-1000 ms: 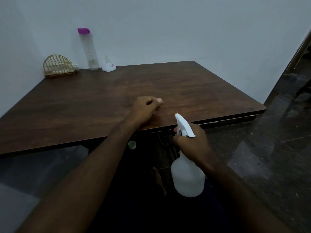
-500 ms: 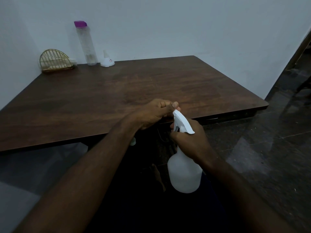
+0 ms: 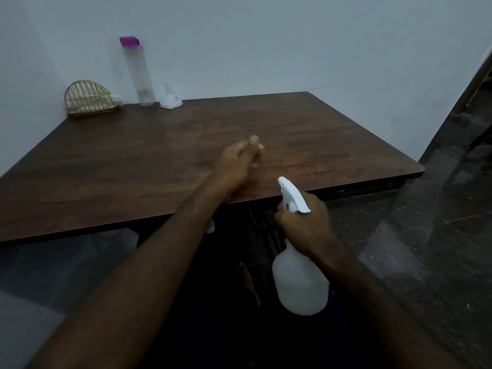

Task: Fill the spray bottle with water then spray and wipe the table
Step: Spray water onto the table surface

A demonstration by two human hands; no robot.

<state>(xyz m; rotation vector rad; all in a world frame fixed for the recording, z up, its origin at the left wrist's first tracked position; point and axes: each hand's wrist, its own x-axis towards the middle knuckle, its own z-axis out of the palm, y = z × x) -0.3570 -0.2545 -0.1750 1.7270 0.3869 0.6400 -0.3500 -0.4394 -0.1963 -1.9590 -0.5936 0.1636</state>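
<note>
White spray bottle (image 3: 299,283), dark-brown table (image 3: 133,166)

Spray bottle (image 3: 299,283): white, cloudy plastic, round-shouldered body, white trigger head on top with the nozzle aimed forward over the table edge. Upright, off the table, held by its neck in my right hand (image 3: 304,225), just in front of the near edge. Table (image 3: 133,166): dark brown wood-grain top, rectangular, pushed against the pale wall.

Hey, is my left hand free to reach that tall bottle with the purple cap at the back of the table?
Probably yes: the left hand holds nothing, and bare table lies between it and the tall bottle.
</note>
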